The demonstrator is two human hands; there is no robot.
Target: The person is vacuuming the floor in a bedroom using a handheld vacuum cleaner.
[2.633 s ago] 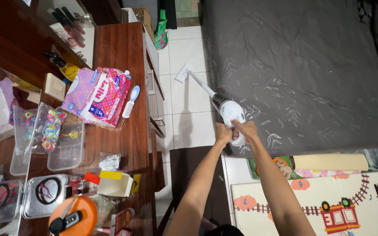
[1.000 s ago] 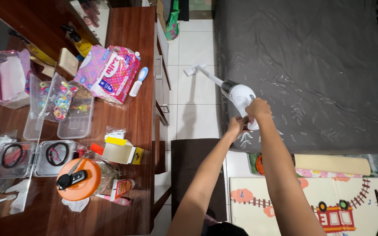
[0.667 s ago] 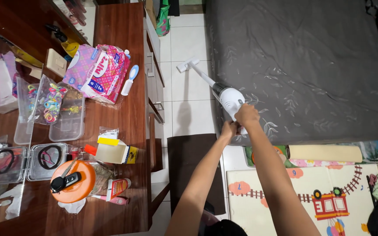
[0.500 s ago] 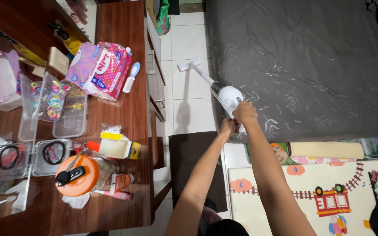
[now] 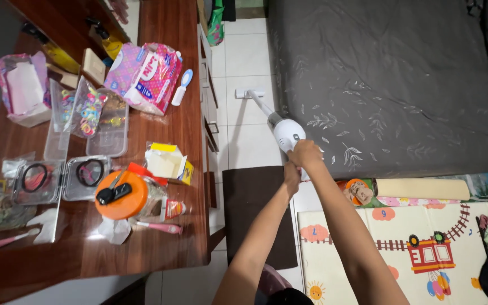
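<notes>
A white stick vacuum cleaner [image 5: 282, 131] stretches from my hands down to its floor head [image 5: 248, 93], which rests on the white tiles beside the bed. My right hand [image 5: 307, 153] grips the top of its body. My left hand [image 5: 292, 176] is closed on the handle just below and behind it. Both arms reach forward from the bottom of the view.
A bed with a dark grey cover [image 5: 391, 79] fills the right. A wooden desk [image 5: 165, 124] on the left carries tissue packs, clear boxes and an orange-lidded jar [image 5: 121, 194]. A brown mat [image 5: 251, 209] and a colourful play mat [image 5: 402, 243] lie on the floor.
The view has shifted slightly and the vacuum's head has slid a little along the tiles beside the bed. Both hands have kept their hold.
</notes>
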